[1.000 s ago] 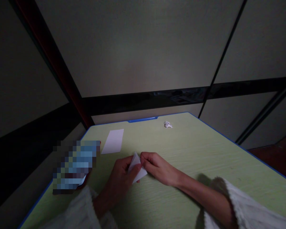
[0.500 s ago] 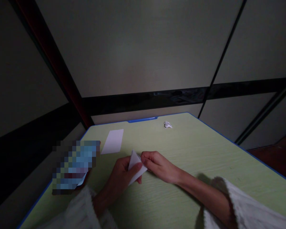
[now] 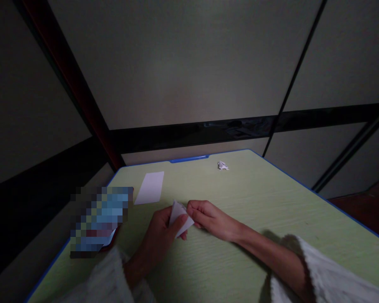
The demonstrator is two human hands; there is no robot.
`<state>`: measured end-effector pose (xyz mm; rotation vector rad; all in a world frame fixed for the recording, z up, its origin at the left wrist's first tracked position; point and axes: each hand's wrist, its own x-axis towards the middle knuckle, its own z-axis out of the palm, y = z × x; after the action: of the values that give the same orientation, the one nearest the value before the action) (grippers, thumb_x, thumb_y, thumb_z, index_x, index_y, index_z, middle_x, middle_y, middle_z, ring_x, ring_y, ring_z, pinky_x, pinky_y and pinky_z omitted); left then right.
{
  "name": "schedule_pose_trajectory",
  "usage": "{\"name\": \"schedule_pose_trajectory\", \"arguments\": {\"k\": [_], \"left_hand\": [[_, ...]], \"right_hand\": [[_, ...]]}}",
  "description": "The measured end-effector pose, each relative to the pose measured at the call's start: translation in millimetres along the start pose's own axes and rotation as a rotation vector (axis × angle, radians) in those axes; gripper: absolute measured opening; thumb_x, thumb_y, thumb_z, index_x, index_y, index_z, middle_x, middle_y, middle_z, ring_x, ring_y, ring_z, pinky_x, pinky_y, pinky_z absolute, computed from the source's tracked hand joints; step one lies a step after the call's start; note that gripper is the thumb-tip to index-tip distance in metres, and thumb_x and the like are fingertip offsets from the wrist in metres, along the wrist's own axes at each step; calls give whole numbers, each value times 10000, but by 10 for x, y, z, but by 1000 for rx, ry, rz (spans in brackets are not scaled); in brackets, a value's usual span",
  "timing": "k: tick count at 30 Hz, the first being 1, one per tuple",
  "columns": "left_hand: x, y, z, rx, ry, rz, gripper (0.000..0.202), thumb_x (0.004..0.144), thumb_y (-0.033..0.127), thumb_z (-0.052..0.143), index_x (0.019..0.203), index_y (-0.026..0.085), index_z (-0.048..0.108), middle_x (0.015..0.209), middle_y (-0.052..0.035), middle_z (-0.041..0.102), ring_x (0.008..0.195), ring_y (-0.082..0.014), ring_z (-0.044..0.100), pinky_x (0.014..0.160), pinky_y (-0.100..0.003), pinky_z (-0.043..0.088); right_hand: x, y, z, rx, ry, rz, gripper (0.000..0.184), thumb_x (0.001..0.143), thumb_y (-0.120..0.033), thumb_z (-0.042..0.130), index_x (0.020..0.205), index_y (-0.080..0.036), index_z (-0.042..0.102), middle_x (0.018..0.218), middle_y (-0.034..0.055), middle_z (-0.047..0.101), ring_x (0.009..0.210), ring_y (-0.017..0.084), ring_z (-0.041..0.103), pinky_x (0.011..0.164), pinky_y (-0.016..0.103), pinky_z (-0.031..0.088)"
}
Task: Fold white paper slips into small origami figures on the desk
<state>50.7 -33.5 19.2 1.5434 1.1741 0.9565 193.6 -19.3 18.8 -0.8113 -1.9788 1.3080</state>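
Note:
A small folded piece of white paper [image 3: 177,215] is held over the table in front of me, its visible side roughly triangular. My left hand [image 3: 162,226] grips it, thumb on the near face and fingers behind. At its right edge, my right hand [image 3: 205,216] is closed, with thumb and index finger pinched on the paper's side. The right fingertips partly hide that edge, so I cannot see exactly how they hold it.
A flat white paper sheet [image 3: 150,187] lies beyond my left hand. A folded paper figure [image 3: 222,165] sits near the table's far edge. At left is a pixelated device with a screen [image 3: 104,221]. The pale green table [image 3: 271,202] has a blue rim, with cabinet panels behind.
The folded paper has tilted slightly in my left hand, and its top point sits a little lower. My right hand stays almost in the same place.

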Motion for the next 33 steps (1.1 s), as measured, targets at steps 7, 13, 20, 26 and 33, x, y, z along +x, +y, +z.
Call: {"name": "schedule_pose_trajectory", "arguments": {"k": [7, 13, 20, 26, 33], "left_hand": [[7, 3, 3, -14, -56, -78, 242, 624, 320, 514, 465, 138, 503, 394, 23, 513, 382, -91, 437, 412, -195, 308], [-24, 38, -1, 63, -11, 8, 236, 647, 287, 513, 461, 143, 495, 414, 31, 503, 416, -94, 450, 442, -198, 326], [14, -59, -5, -11, -16, -8, 218, 650, 309, 515, 515, 139, 512, 417, 32, 521, 399, -92, 459, 434, -199, 341], [21, -34, 10, -38, -95, -53, 248, 645, 302, 505, 457, 139, 502, 396, 24, 520, 383, -94, 477, 428, -204, 363], [-23, 59, 18, 37, -8, -1, 228, 642, 256, 504, 446, 141, 492, 393, 24, 507, 385, -92, 468, 432, -203, 359]], "right_hand": [[8, 10, -4, 23, -16, -23, 223, 798, -171, 298, 587, -151, 369, 556, -17, 478, 534, 66, 386, 526, 177, 310], [25, 55, 46, 93, 14, 16, 221, 790, -209, 319, 577, -157, 349, 534, -26, 452, 472, 56, 326, 440, 170, 250], [12, 65, 9, 70, -22, -9, 241, 801, -196, 311, 567, -154, 352, 514, -43, 392, 468, 51, 303, 440, 163, 244], [14, 46, -4, 1, -23, -47, 217, 796, -150, 299, 602, -148, 396, 571, -15, 490, 568, 76, 425, 558, 192, 326], [28, 55, 60, 94, 18, -52, 196, 779, -168, 326, 593, -155, 386, 580, -10, 480, 582, 84, 442, 566, 202, 337]]}}
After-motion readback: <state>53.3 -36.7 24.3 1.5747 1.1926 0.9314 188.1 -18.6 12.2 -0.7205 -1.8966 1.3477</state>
